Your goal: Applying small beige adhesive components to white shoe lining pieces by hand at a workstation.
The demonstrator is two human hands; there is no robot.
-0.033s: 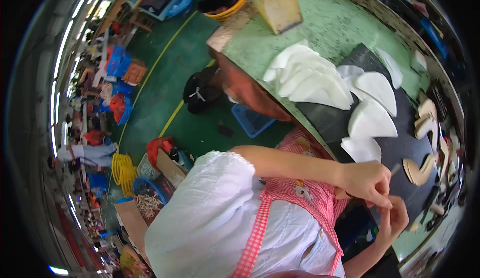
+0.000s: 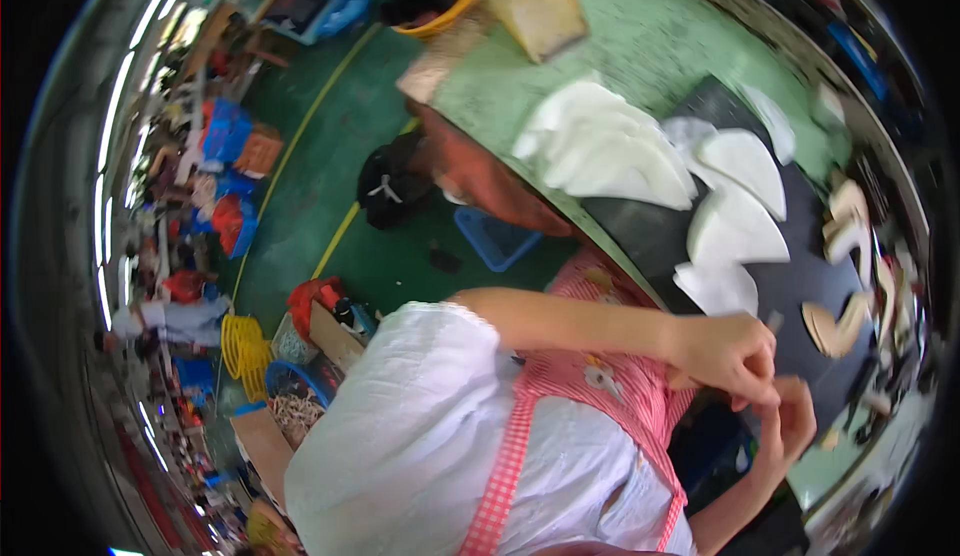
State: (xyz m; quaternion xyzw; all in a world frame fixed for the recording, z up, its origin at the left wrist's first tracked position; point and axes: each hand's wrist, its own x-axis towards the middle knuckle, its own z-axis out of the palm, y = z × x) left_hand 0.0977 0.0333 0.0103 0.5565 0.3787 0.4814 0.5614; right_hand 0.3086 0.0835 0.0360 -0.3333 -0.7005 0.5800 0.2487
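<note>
In front of me, at the near edge of the workbench, my two hands meet fingertip to fingertip. My left hand (image 2: 722, 358) is closed, its arm reaching across from the white sleeve. A slim greyish tip (image 2: 775, 322) sticks out just beyond its knuckles; the rest is hidden. My right hand (image 2: 790, 421), with bent fingers, pinches against the left fingertips. Whatever lies between them is too small to make out. Beside the hands, several white curved pads lie on a black mat (image 2: 815, 281); the nearest white pad (image 2: 718, 288) is close to my left hand.
A fanned stack of white pads (image 2: 605, 146) covers the bench's left part. Tan curved pieces (image 2: 838, 326) lie on the right, near cluttered tools. A yellowed scoop-like container (image 2: 540, 6) stands at the far corner. Below left are a blue basket (image 2: 497, 239) and boxes on the green floor.
The whole view has shifted slightly, so the bench and pads sit a little further left. Both hands stay together, fingertips still meeting, with only a small shift.
</note>
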